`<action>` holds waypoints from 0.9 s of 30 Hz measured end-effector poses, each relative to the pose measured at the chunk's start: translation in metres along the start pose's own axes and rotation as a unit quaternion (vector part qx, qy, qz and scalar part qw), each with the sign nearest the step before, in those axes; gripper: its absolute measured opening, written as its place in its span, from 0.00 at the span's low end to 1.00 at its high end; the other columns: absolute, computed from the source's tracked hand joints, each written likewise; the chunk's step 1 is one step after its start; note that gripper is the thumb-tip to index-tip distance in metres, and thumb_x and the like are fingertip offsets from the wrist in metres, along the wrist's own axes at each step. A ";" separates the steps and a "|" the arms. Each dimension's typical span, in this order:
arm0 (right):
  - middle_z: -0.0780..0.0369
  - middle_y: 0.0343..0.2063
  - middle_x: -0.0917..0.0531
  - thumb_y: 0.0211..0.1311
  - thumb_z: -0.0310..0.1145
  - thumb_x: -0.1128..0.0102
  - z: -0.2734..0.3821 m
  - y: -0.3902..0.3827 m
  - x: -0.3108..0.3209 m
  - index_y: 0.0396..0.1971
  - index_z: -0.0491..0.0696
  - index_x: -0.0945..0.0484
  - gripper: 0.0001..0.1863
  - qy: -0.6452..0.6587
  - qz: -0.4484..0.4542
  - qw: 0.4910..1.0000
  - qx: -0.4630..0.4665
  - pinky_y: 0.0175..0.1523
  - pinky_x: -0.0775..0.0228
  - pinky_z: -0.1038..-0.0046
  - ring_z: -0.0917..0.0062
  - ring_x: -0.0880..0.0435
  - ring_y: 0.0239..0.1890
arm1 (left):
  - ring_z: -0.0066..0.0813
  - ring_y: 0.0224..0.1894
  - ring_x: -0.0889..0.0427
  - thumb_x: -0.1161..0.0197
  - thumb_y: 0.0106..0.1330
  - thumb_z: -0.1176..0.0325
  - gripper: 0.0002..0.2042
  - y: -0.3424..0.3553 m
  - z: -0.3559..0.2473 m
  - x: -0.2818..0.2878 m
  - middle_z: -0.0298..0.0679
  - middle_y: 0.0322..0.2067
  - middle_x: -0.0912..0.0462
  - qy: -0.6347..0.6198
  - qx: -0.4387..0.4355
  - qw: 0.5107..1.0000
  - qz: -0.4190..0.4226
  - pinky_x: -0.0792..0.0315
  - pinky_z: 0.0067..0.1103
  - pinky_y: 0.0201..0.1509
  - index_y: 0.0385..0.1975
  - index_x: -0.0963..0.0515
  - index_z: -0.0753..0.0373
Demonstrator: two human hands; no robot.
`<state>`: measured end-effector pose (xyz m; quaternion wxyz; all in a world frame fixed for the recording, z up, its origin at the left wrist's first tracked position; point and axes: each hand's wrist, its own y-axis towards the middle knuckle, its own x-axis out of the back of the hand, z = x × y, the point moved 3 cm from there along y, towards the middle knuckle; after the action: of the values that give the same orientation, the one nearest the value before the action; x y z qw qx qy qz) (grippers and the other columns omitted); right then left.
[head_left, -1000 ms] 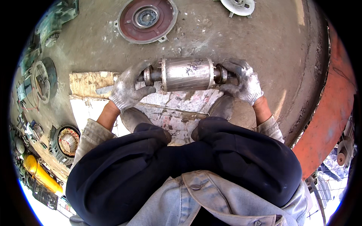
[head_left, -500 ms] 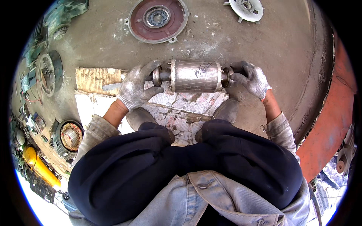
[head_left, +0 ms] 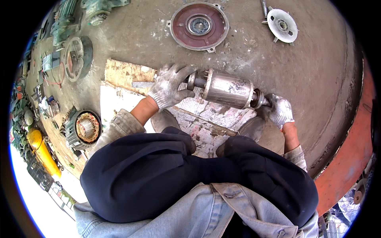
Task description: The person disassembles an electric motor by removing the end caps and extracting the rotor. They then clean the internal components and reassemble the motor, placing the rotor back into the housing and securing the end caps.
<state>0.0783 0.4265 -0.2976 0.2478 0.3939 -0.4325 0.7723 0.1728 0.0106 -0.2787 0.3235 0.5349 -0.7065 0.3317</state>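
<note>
Yellow cylinder: between eight and nine o'clock from the drum, which centres all hours here; lies slanted among clutter; contents cannot be told
Finned housing: between eight and nine, nearer than the cylinder; open end in view, with a ring of windings inside; the middle of that ring is hollow
Cardboard: runs from nine o'clock round to below the drum; presumably laid to keep parts off the gritty floor; a flat grey strip lies on it
Left hand: gloved, at nine; fingers above and thumb below, curved around the left shaft end; palm contact hidden, so firmness of hold cannot be told
Maroon cover: eleven; flat on the floor, probably for steadiness; its central hub contains a dark ring
Drum: between the hands, in front of the knees, right end lower in view; apparently handled by its shaft because the ends are narrow; whether it rests on the cardboard cannot be told
Right hand: gloved, just short of four; fingers closed on the right shaft end
White fan: between one and two; on the floor, disc uppermost
</note>
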 end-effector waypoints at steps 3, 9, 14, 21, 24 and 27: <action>0.53 0.42 0.10 0.55 0.36 0.26 0.005 -0.002 0.004 0.49 0.50 0.13 0.20 0.012 -0.007 1.000 0.010 0.50 0.18 0.57 0.53 0.11 0.47 | 0.57 0.63 0.25 0.17 0.47 0.56 0.44 0.007 -0.002 0.001 0.47 0.60 0.21 0.003 0.001 1.000 0.025 0.31 0.46 0.68 0.70 0.25 0.52; 0.53 0.48 0.12 0.56 0.33 0.22 0.041 0.004 0.054 0.52 0.47 0.14 0.22 0.144 -0.062 0.984 0.088 0.52 0.18 0.58 0.53 0.11 0.49 | 0.57 0.65 0.25 0.16 0.49 0.54 0.43 0.006 0.014 0.002 0.49 0.61 0.21 -0.072 0.045 0.994 0.063 0.30 0.45 0.71 0.69 0.25 0.56; 0.52 0.51 0.14 0.58 0.38 0.21 0.137 0.031 0.096 0.52 0.47 0.14 0.23 0.111 -0.185 0.963 0.163 0.57 0.20 0.56 0.53 0.14 0.53 | 0.54 0.64 0.22 0.20 0.57 0.52 0.36 -0.006 0.040 0.001 0.50 0.59 0.20 -0.163 0.072 0.983 0.056 0.28 0.43 0.69 0.66 0.22 0.57; 0.50 0.49 0.16 0.55 0.51 0.23 0.246 0.088 0.038 0.49 0.41 0.16 0.31 -0.081 -0.144 0.946 0.280 0.64 0.29 0.52 0.53 0.18 0.55 | 0.50 0.58 0.21 0.27 0.64 0.54 0.25 -0.016 0.053 -0.007 0.41 0.53 0.15 0.007 0.031 0.999 -0.006 0.30 0.43 0.65 0.62 0.18 0.49; 0.52 0.40 0.16 0.55 0.48 0.26 0.256 0.097 0.018 0.39 0.44 0.16 0.23 -0.095 -0.098 0.953 0.269 0.59 0.28 0.51 0.53 0.18 0.49 | 0.49 0.56 0.21 0.29 0.65 0.55 0.23 -0.015 0.056 -0.013 0.39 0.51 0.14 -0.021 0.035 0.999 -0.014 0.29 0.43 0.63 0.60 0.17 0.48; 0.52 0.40 0.16 0.55 0.47 0.26 0.263 0.091 0.012 0.39 0.44 0.16 0.21 -0.106 -0.101 0.950 0.275 0.58 0.28 0.52 0.54 0.18 0.49 | 0.47 0.56 0.21 0.29 0.64 0.56 0.22 -0.019 0.065 -0.022 0.37 0.50 0.14 -0.036 0.024 0.998 -0.034 0.30 0.44 0.62 0.59 0.16 0.48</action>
<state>0.1096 0.1546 -0.2479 0.1592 0.5677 -0.1846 0.7863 0.1891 -0.0344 -0.3309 0.2958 0.5784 -0.6906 0.3180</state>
